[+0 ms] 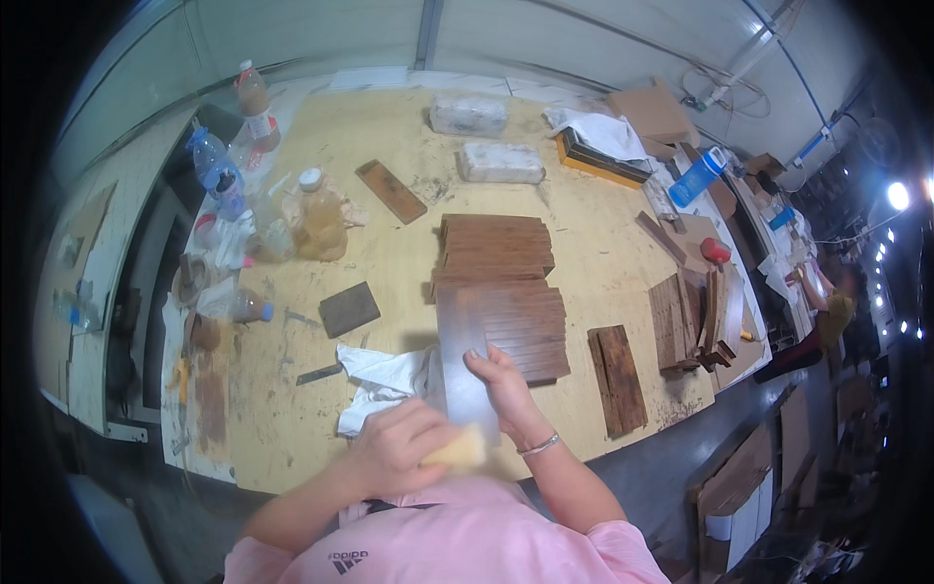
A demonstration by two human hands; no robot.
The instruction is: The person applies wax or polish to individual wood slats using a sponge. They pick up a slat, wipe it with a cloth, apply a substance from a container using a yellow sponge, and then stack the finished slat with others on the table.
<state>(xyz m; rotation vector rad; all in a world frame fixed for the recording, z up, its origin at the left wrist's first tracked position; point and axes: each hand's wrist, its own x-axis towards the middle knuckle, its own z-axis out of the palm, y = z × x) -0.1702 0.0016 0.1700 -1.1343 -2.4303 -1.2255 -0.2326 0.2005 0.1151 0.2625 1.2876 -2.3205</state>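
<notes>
Beyond the hands (401, 444), a white-capped jug (318, 216) holds amber liquid (321, 239).

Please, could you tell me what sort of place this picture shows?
Probably a woodworking workshop, though I cannot be certain: a large pale yellow plywood worktable carries a group of brown rectangular wooden boards and a clear plastic jug of amber liquid.

- A pale pink shirt (457, 535) of soft, creased fabric
- Short pink sleeves (623, 557), one on either side of the shirt
- A dark print on the shirt's front, nearer its left sleeve: small lettering with slanted bars
- A narrow dark band (401, 506) along the shirt's far edge
- A slim silvery bangle (539, 445) beyond the shirt's right sleeve, at the right hand's (513, 397) wrist
</notes>
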